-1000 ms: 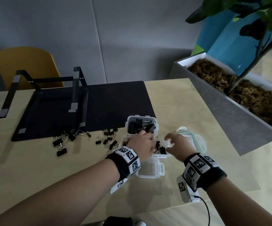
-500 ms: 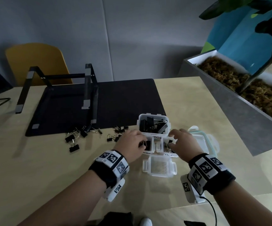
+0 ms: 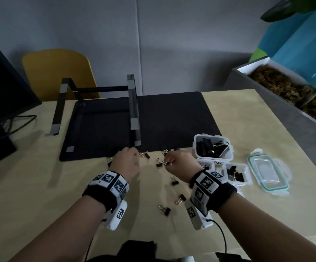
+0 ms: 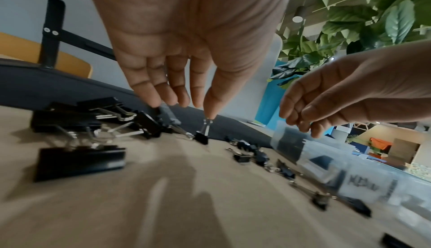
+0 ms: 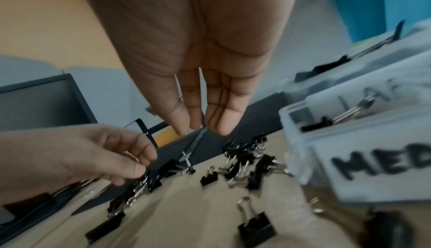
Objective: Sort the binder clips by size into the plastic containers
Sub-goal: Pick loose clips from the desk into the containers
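- I read the job as partly done: the tall tub (image 3: 212,148) right of centre in the head view holds big clips, and the low tub (image 3: 237,173) just below it holds smaller ones.
- The lid (image 3: 268,172) lies loose on the table (image 3: 40,195) at the far right, so the tubs are open for more.
- What is left, as I judge it: a cluster of clips (image 3: 158,164) at mid-frame by the edge of the black mat (image 3: 172,120), plus strays (image 3: 165,210) lower down between my wrists.
- My left hand (image 3: 126,163) has its fingers pointing down; the left wrist view shows the thumb tip on the wire handle of one small clip (image 4: 202,136). I cannot tell if it is pinched yet.
- My right hand (image 3: 179,163) hangs over the cluster, fingers long and close together; whether they grip anything I cannot tell.
- Only the right wrist view shows the labels: "MED" (image 5: 378,161) at lower right.
- Only the left wrist view shows the big clips (image 4: 79,161) at its left.
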